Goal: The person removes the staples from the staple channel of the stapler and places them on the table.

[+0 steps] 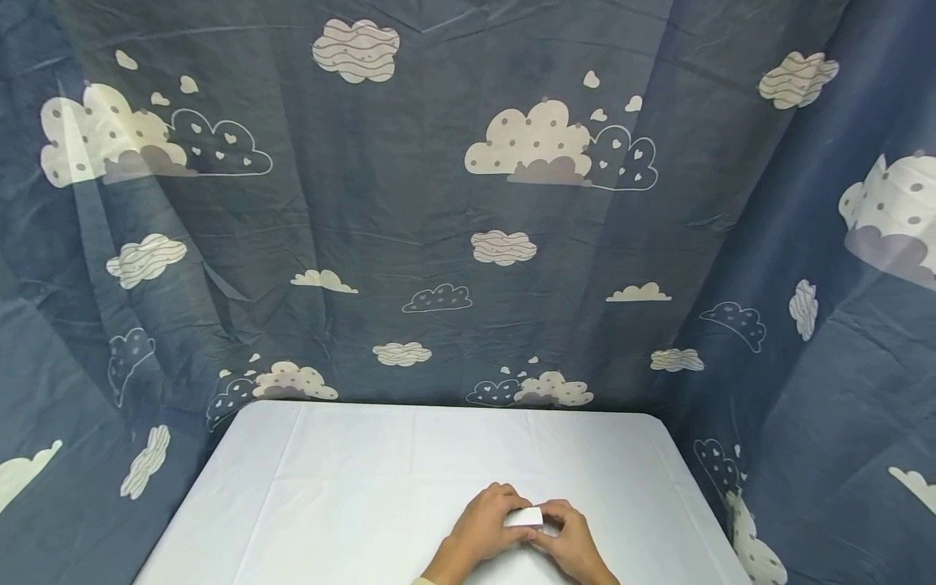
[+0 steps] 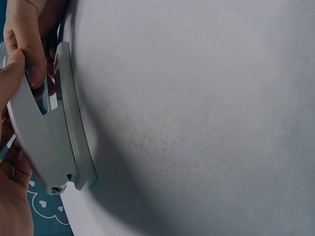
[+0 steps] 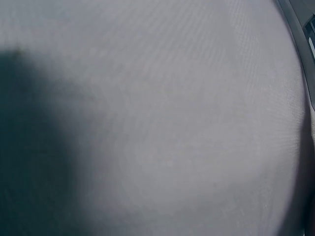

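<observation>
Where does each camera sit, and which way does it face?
Head: worn on the head, facing forward and down at the white table and patterned cloth; left hand and right hand show.
Left wrist: worn there, facing the white object; parts of both hands show.
Right wrist: worn there, facing mostly white table; no clear hand.
The first two share the white object.
</observation>
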`<state>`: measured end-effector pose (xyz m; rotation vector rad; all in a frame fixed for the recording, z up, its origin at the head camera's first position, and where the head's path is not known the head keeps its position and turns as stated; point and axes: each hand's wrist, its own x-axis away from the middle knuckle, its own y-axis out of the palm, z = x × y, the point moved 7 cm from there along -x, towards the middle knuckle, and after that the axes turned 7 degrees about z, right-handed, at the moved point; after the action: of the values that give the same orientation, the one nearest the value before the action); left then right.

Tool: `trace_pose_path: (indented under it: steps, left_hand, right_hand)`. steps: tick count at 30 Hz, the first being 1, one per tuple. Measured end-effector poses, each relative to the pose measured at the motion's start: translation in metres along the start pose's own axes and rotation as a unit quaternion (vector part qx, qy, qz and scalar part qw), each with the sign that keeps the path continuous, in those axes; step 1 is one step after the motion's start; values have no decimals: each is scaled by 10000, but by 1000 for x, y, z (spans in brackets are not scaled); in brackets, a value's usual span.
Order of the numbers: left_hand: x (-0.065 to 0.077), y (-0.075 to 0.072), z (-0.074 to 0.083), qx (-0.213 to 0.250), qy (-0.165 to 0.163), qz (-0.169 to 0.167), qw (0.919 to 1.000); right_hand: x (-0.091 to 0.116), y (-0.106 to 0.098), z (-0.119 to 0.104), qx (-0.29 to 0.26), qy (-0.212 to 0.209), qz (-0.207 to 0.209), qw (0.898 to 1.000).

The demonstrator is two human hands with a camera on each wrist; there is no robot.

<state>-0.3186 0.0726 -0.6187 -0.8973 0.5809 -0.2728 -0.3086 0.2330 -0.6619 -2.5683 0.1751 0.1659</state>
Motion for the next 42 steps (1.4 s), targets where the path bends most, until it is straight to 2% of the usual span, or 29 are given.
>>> trace_pose_path:
  steps: [12, 19, 26, 35, 42]
  left_hand:
    - [0, -9, 3, 33, 118, 109, 9999]
    - [1, -13, 5, 100, 128, 144, 9998]
    - [0, -16, 5, 133, 86, 154, 9998]
    - [3, -22, 6, 211, 115, 312, 9992]
    - [3, -31, 7, 327, 114, 405, 9986]
  right_hand:
    - [-1, 4, -6, -551, -169, -225, 9981]
    - [-1, 4, -2, -492, -372, -270, 9977]
    - [1, 1, -6, -513, -806, -150, 9953]
    - [6, 0, -11, -421, -864, -127, 9953]
    - [6, -1, -8, -261, -666, -49, 9974]
